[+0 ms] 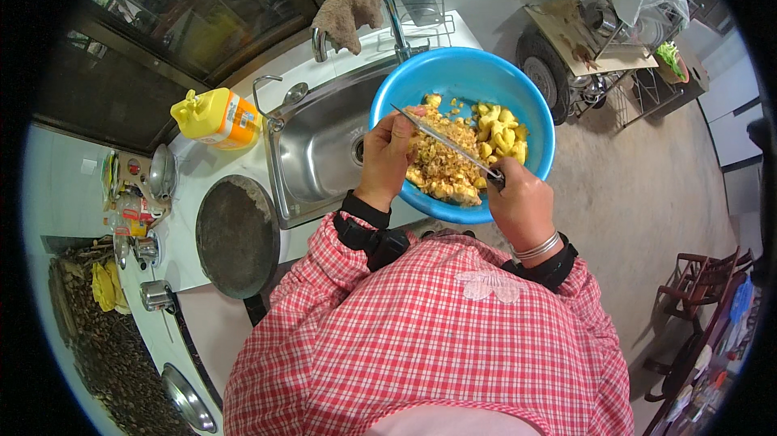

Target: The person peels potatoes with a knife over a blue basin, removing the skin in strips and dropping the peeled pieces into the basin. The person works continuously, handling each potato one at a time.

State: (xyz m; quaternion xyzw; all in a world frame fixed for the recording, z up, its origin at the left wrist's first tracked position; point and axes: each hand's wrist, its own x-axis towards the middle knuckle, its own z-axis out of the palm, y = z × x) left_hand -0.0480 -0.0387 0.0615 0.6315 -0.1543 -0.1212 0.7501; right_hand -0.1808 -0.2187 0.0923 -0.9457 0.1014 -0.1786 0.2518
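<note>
A large blue plastic basin (458, 212) stands before me, partly over the sink's right end. Pale yellow peeled pieces, ginger-like, lie at its right (502, 132), and a heap of brownish peelings and chopped bits (446, 160) lies in its middle. My right hand (523, 205) is closed around the dark handle of a knife, whose thin blade (443, 139) slants up and left across the basin. My left hand (388, 153) is at the basin's left side near the blade's tip, fingers bent around a small piece that is mostly hidden.
A steel sink (315, 150) lies left of the basin, under a faucet (397, 26) with a brown cloth (352, 14) draped on it. On the counter are a yellow jug (218, 119) and a round dark board (237, 235). A rack table (592, 41) stands at the upper right.
</note>
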